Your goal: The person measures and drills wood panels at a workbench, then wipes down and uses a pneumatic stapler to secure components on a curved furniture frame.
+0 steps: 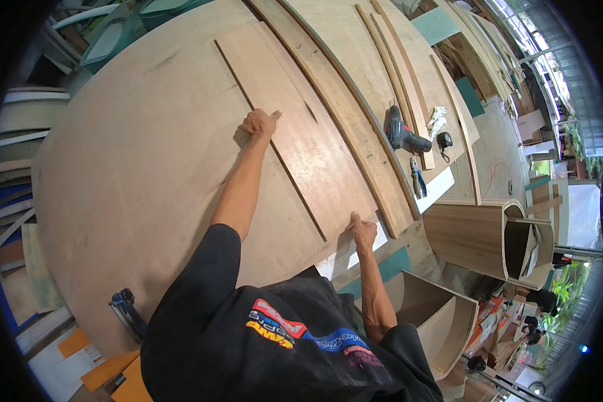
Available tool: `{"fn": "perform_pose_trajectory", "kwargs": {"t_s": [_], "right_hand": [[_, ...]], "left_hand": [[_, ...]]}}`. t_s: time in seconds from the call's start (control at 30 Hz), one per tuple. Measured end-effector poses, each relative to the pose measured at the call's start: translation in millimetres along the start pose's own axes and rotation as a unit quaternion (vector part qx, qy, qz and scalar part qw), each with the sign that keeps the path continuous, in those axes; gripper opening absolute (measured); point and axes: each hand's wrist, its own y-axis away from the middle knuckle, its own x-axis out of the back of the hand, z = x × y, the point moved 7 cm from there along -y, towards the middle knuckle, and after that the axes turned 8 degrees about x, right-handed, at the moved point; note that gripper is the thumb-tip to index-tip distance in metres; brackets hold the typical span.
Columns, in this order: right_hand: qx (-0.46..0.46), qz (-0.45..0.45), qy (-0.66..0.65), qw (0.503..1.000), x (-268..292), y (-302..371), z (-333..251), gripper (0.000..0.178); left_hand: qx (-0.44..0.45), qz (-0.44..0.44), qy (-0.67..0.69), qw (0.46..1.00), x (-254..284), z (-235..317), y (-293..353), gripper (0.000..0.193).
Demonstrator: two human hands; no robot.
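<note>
A rectangular plywood panel [301, 151] lies slanted across a large plywood sheet [127, 161]. On the panel's left long edge, my left hand [260, 123] is closed, its thumb reaching over the top face and its fingers curled at the side. My right hand [364, 232] pinches the panel's near end by its right corner, thumb on top; the fingers below are partly hidden. Along the panel's right side runs a long wooden board [335, 117] with a dark-edged strip beside it.
Right of the board lie a cordless drill [405, 134], blue-handled pliers [418, 179], a black tape measure [444, 141] and narrow wood strips [392, 60]. Curved wooden cabinets [476, 231] stand at the right. A dark blue clamp-like tool [126, 309] sits at the sheet's near left edge.
</note>
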Motion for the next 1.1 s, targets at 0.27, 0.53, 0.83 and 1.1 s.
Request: {"fn": "perform_pose_trajectory", "kwargs": {"t_s": [0.27,0.53,0.83,1.1], "right_hand": [[-0.002,-0.015,-0.023,1.0,-18.2,-15.3,-24.5,0.062],[0.0,-0.023,-0.02,1.0,-35.9,-27.9,-58.4,0.062],[0.01,-0.033,-0.035,0.999,-61.7,-50.1,-71.2,0.064],[0.004,-0.042,0.009,0.999,-61.8,-44.3,-99.9,0.061]], "left_hand": [[0.002,0.011,0.003,1.0,18.8,12.0,-18.9,0.059],[0.029,0.034,-0.01,0.999,28.6,14.3,-54.6,0.072],[0.026,0.048,-0.025,0.998,38.4,25.1,-82.9,0.072],[0.04,0.033,-0.002,0.999,38.5,16.1,-91.4,0.078]]}}
